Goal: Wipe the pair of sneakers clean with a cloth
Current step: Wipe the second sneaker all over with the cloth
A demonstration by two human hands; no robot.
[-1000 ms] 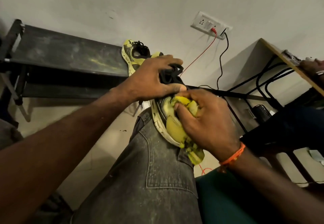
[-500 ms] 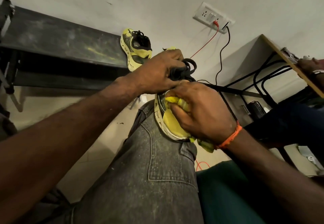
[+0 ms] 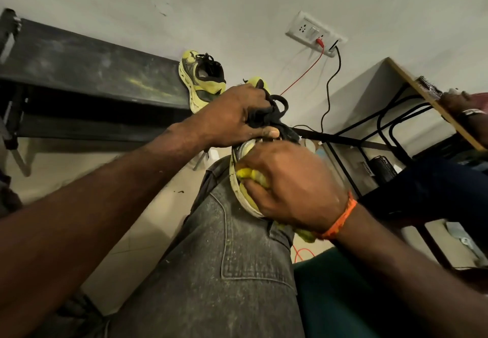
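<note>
The person's left hand (image 3: 235,115) grips 1 yellow-and-black sneaker (image 3: 241,176) from above, fingers curled over its top among the bunched black laces (image 3: 274,111), thumb pressed along the side. The sneaker rests sole-down on the person's knee, which is covered by dusty grey jeans (image 3: 232,258). The right hand (image 3: 293,187) is closed around a wadded yellow cloth (image 3: 249,173) and presses it against the shoe's side just above the pale sole; a tail of the same cloth pokes out below the wrist, next to an orange wristband (image 3: 340,221).

The 2nd sneaker (image 3: 203,81) of the pair sits well apart from the hands, tilted against the wall at the end of a dark, scuffed bench (image 3: 87,73), its opening facing the camera.

On the wall above is a white socket plate (image 3: 314,33), with a red wire (image 3: 303,72) and a black cable (image 3: 330,84) hanging from it. At the right stands a desk (image 3: 422,94) on a black metal frame, and another person's hand (image 3: 459,102) rests on its top edge.
</note>
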